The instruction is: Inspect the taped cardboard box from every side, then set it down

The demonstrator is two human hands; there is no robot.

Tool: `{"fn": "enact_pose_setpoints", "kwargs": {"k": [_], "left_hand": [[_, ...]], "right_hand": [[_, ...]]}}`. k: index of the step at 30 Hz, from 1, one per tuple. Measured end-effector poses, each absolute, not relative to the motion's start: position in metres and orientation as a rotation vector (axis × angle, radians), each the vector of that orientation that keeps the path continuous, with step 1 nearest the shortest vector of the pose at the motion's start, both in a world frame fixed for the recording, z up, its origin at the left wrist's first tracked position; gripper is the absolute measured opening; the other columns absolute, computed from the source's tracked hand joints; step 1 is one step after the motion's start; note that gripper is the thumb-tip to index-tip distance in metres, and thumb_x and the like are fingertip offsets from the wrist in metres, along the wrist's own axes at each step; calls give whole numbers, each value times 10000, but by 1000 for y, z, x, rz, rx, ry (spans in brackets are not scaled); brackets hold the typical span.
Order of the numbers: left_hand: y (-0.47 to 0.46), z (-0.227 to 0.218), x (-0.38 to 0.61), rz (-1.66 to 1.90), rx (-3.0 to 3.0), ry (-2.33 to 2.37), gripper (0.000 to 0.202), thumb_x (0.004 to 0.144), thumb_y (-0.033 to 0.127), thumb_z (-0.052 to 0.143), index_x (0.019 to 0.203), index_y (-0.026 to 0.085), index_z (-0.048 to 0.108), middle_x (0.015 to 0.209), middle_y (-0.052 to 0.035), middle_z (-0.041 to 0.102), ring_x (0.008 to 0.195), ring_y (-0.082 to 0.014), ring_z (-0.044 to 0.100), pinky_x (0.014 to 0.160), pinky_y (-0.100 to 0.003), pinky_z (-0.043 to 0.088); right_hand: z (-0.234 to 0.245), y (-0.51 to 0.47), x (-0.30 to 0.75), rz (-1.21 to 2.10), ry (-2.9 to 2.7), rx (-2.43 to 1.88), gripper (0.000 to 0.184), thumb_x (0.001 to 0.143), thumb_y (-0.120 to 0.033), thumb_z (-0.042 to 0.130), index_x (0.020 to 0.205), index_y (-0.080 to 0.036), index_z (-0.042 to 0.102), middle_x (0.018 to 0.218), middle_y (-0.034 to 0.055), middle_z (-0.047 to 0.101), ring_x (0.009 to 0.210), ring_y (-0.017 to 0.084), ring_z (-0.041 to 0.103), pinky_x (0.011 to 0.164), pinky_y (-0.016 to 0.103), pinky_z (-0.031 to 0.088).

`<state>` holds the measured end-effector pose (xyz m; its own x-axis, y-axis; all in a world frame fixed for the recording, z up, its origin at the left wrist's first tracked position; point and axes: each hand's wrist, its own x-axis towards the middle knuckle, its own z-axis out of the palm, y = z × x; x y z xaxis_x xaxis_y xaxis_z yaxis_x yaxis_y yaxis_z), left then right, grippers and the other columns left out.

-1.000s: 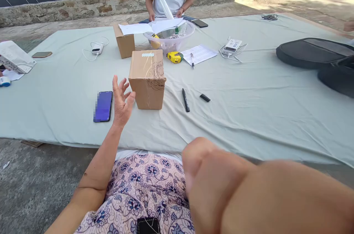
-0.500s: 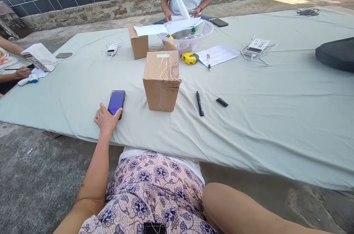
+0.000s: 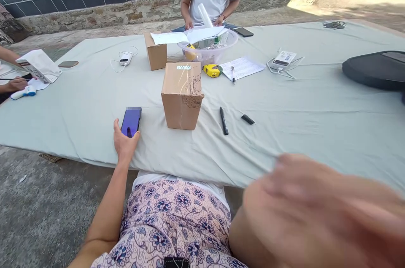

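My left hand (image 3: 125, 140) grips the near end of a smartphone (image 3: 130, 120), with the thumb on its right edge and fingers on its left. The phone's screen is lit blue-purple, and it lies at the table's near edge. Large and smeared by motion, my right hand (image 3: 303, 204) hangs at the lower right, close to the camera; its fingers cannot be made out. Between the hands stands a cardboard box (image 3: 180, 109) with black scribbles on one corner. Right of the box lie an uncapped black marker (image 3: 224, 121) and its cap (image 3: 247, 119).
Behind the box are a yellow tape measure (image 3: 212, 70), a printed sheet (image 3: 245, 67) with a pen, a clear plastic basin (image 3: 210, 53) and a smaller carton (image 3: 156, 55). One person sits opposite; another person's hand (image 3: 17, 84) writes at the left. A black bag (image 3: 373, 69) lies right.
My right hand has come into view at the lower right. My left hand has closed around the phone's near end, its fingers shifting along the left edge. The view has shifted slightly.
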<state>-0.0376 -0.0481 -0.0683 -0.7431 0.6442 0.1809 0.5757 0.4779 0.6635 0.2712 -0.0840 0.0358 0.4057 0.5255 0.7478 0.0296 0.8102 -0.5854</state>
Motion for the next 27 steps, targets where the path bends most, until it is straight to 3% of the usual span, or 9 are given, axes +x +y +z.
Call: {"fn": "enact_pose_setpoints", "kwargs": {"k": [3,6,9,12,14,18,21,27], "left_hand": [[-58,-61,-21,1438,1056,2486,942,776,381,750,1573,248,266,1271,-131,652,1106,-301,688,1046,-475,525],[-61,-47,1,1775,1255,2219,963,767,363,776,1554,255,232,1278,-138,613,1085,-275,688,1000,-447,552],[-59,-32,29,1955,1502,1935,974,793,369,796,1558,293,199,1371,-152,538,1252,-289,621,1064,-461,526],[-58,-24,62,1993,1624,1779,953,819,392,801,1569,330,217,1505,-153,438,1449,-323,471,1177,-513,444],[-60,-25,84,2007,1621,1741,933,813,396,814,1562,335,261,1510,-153,439,1447,-326,474,1170,-512,461],[-65,-37,114,1927,1617,1712,852,825,407,811,1528,331,336,1484,-159,480,1412,-328,517,1142,-522,489],[-67,-42,120,1885,1626,1690,852,841,389,800,1539,322,318,1501,-177,472,1435,-343,498,1164,-558,463],[-76,-39,119,1904,1798,1495,863,873,271,701,1596,322,234,1609,-178,347,1522,-363,380,1217,-598,394]], "right_hand": [[26,-65,245,454,-1231,-623,192,970,-161,622,1068,-289,727,769,-20,643,607,134,601,566,320,515],[6,-48,228,761,-1343,-717,193,1015,-277,589,1193,-307,657,912,3,680,803,167,674,758,362,574],[-10,-40,219,1096,-1394,-766,322,1023,-442,571,1316,-310,581,1148,59,699,1029,211,710,941,429,579],[-17,-42,213,1445,-1364,-703,544,985,-597,575,1450,-332,476,1359,101,644,1237,266,668,984,460,593],[-17,-45,211,1597,-1314,-612,647,960,-667,568,1501,-343,423,1456,104,600,1343,288,612,1036,489,585],[-12,-51,211,1657,-1245,-531,637,969,-700,511,1479,-321,464,1569,74,535,1453,295,528,1202,514,476],[-8,-54,213,1656,-1236,-574,668,958,-748,469,1477,-327,453,1608,56,500,1482,296,496,1211,513,476],[-2,-52,217,1698,-1211,-560,653,957,-772,427,1447,-341,453,1549,70,558,1391,314,591,1082,545,580]]}}
